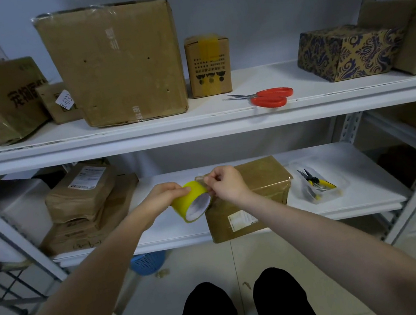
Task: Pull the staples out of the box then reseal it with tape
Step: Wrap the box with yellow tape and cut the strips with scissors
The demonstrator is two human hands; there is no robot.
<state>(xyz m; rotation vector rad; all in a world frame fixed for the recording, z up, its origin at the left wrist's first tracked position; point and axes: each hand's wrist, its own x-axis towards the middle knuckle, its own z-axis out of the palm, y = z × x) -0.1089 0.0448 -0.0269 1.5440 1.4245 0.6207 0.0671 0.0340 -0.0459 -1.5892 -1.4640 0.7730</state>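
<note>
A yellow roll of tape (192, 202) is held over the lower shelf, in front of a brown cardboard box (262, 192) with a white label on its front. My left hand (165, 194) grips the roll from the left side. My right hand (225, 183) pinches the loose clear end of the tape at the roll's top edge, just above the box's left corner. The box lies on the lower shelf and overhangs its front edge a little.
A clear plastic tray (319, 185) holding yellow-handled pliers sits right of the box. Red scissors (268, 97) lie on the upper shelf (197, 126) among several cardboard boxes. Stacked brown parcels (82, 204) fill the lower shelf's left. A blue basket (148, 263) stands on the floor.
</note>
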